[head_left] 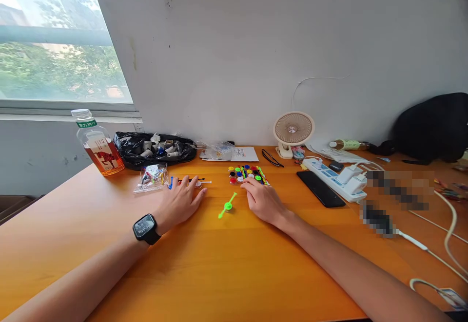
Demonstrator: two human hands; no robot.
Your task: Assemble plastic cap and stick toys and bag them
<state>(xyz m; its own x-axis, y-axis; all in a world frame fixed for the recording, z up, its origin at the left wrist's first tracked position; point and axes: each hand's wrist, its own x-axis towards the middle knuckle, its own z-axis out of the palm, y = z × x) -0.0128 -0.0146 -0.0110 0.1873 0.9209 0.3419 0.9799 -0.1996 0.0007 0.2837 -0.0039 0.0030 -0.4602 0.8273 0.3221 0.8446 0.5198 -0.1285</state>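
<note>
My left hand (183,202) lies flat on the table with its fingers spread, holding nothing. Partly under and beyond its fingertips are small plastic arrows: a blue one (171,182), a black one (201,179) and a white one (206,181). Between my hands a bright green arrow spinner (228,206) rests on a small round base. My right hand (263,200) has its fingers curled together at the near edge of a group of coloured round caps (232,174). Whatever its fingertips may hold is hidden. Several thin coloured strips (262,175) lie beside the caps.
Left of my hands are a small clear bag of parts (150,178), a black plastic bag (122,149) and a tea bottle (99,149). Glasses (272,158) and a fan (293,129) stand behind. To the right lie a phone (320,189), a power strip (338,180) and cables.
</note>
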